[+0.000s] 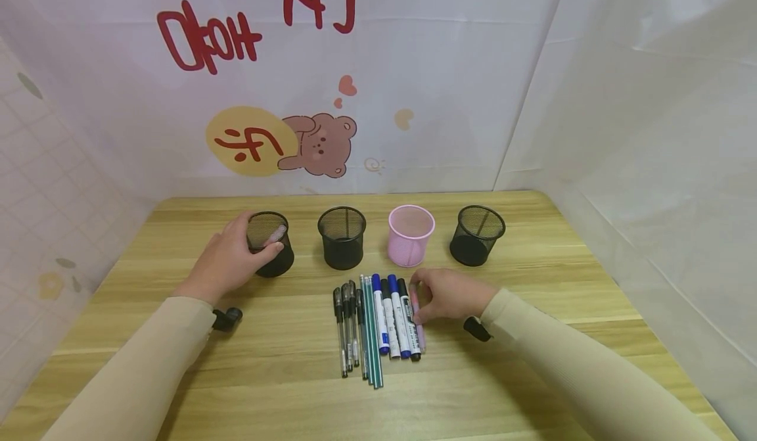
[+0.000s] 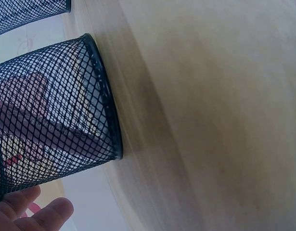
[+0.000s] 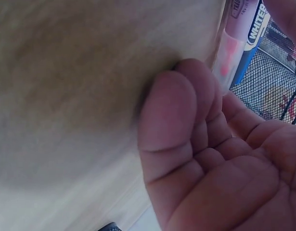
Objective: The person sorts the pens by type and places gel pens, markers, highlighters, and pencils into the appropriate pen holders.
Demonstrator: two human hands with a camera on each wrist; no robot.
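Note:
At the far left of the row of holders, my left hand (image 1: 227,257) grips a black mesh pen holder (image 1: 278,265), its thumb across the front and its fingers at the far side. One pink highlighter (image 1: 276,234) leans inside that holder; its barrel shows through the mesh in the left wrist view. My right hand (image 1: 452,294) pinches a second pink highlighter (image 1: 420,336) lying on the table at the right end of the row of pens. In the right wrist view, that highlighter's clear cap (image 3: 231,55) appears beside a whiteboard marker (image 3: 251,41).
Left of the highlighter lie whiteboard markers (image 1: 399,326), green striped pencils (image 1: 372,342) and black-capped gel pens (image 1: 349,329). Behind them stand a black mesh holder (image 1: 343,254), a pink one (image 1: 407,250) and another black one (image 1: 470,249). A printed curtain (image 1: 414,53) hangs along the table's back.

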